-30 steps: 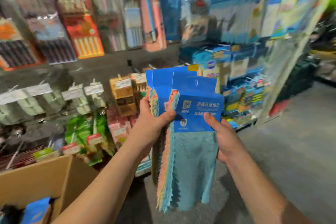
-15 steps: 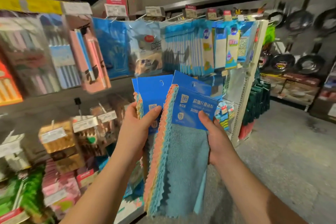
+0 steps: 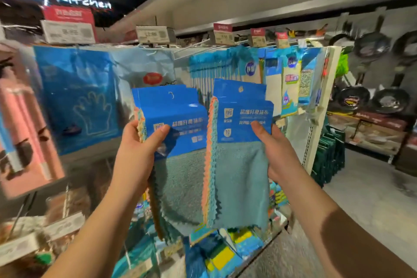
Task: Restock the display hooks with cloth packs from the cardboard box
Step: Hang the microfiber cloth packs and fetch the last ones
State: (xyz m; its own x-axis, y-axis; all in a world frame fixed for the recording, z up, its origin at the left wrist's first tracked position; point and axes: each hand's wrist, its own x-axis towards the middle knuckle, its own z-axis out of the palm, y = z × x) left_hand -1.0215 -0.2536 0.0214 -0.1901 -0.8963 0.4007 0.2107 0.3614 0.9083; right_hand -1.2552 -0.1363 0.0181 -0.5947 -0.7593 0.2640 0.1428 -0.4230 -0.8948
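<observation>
My left hand grips a bundle of cloth packs by their blue card headers, teal cloths hanging below. My right hand holds one separate cloth pack, its blue header with a hang hole upright, pastel cloth edges showing on its left side. The two lots are held side by side at chest height, just apart. Behind them, the top row of display hooks carries hanging blue packs under price tags. The cardboard box is out of view.
A glove pack hangs at left, pink packs further left. Sponges and cloths fill the lower shelf. The white shelf end post stands right, with green items and frying pans beyond. Grey floor runs along the right.
The view has swung up from the lower shelves and the box to the top hook row. My right hand has drawn one pack away from the bundle in my left hand.
</observation>
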